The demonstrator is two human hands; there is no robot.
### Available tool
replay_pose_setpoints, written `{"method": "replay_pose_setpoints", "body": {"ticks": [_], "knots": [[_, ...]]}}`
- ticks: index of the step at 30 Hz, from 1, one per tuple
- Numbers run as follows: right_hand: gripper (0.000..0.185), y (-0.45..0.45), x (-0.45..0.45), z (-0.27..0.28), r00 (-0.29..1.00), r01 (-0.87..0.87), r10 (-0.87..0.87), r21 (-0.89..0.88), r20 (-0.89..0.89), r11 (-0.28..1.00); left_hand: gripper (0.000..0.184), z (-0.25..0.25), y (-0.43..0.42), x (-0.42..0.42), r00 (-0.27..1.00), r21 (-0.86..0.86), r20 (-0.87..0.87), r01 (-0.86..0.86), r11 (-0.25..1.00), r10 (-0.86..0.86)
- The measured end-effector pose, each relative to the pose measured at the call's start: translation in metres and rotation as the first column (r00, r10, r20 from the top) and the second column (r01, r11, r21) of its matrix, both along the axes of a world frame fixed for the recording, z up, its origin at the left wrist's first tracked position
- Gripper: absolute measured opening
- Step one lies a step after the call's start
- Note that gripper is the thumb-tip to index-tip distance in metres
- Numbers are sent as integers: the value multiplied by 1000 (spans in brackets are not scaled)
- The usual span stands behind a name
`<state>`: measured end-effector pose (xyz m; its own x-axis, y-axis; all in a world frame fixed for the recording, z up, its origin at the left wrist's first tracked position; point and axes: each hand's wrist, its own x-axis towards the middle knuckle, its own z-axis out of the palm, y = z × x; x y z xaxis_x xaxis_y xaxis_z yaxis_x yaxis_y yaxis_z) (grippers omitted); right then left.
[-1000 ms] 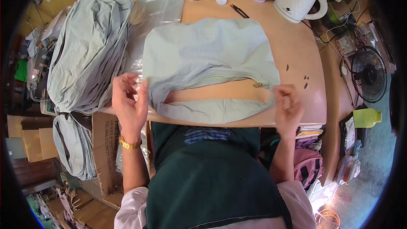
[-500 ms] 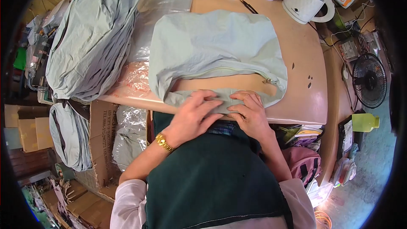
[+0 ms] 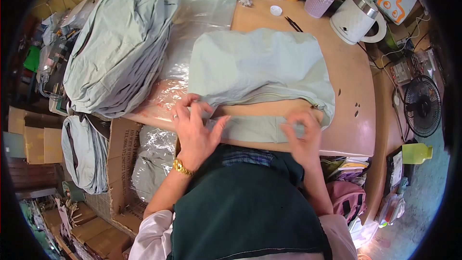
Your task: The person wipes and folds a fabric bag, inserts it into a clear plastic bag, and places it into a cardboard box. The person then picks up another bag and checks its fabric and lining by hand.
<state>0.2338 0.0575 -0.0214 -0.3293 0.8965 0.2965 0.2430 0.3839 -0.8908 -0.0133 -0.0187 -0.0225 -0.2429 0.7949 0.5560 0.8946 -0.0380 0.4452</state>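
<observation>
Bag (image 3: 260, 62), pale grey-green, lying flat at the middle of the tabletop (image 3: 351, 125) before me; its zipper (image 3: 274, 97) runs along the side nearest me. Strap (image 3: 252, 129) of the same cloth, stretched along the near table edge, a strip of bare tabletop showing between it and the bag body. My left hand (image 3: 195, 127), over the strap's left end: thumb and fingers spread apart, released. My right hand (image 3: 304, 132), at the strap's right part: fingers curled towards the thumb and blurred; I cannot tell whether they pinch the cloth. To my left, a heap of similar grey-green bags (image 3: 122, 48), beside clear plastic sheets (image 3: 204, 9). Beyond the bag, black snips (image 3: 293, 24) and a round white lid (image 3: 275, 10); at far right, a white kettle (image 3: 353, 19).
</observation>
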Motion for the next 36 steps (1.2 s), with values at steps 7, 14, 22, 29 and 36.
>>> {"method": "replay_pose_setpoints", "body": {"ticks": [7,14,22,29,36], "knots": [[16,65,-109,-23,907,-198,-115,649,406,735,51,-20,12,-16,995,-31,98,4,1000,-1],[4,81,-87,43,851,-259,15,395,525,881,37,4,-4,-31,243,30,955,493,869,-171],[6,71,-72,46,831,-236,37,291,555,927,40,-12,-6,-35,-193,152,980,627,764,-37],[13,49,-57,46,867,-223,5,380,498,898,30,-4,-15,-35,316,-9,923,588,809,-220],[17,37,-54,44,823,-278,60,309,565,910,37,14,-7,-25,541,-113,827,422,900,-150]]}}
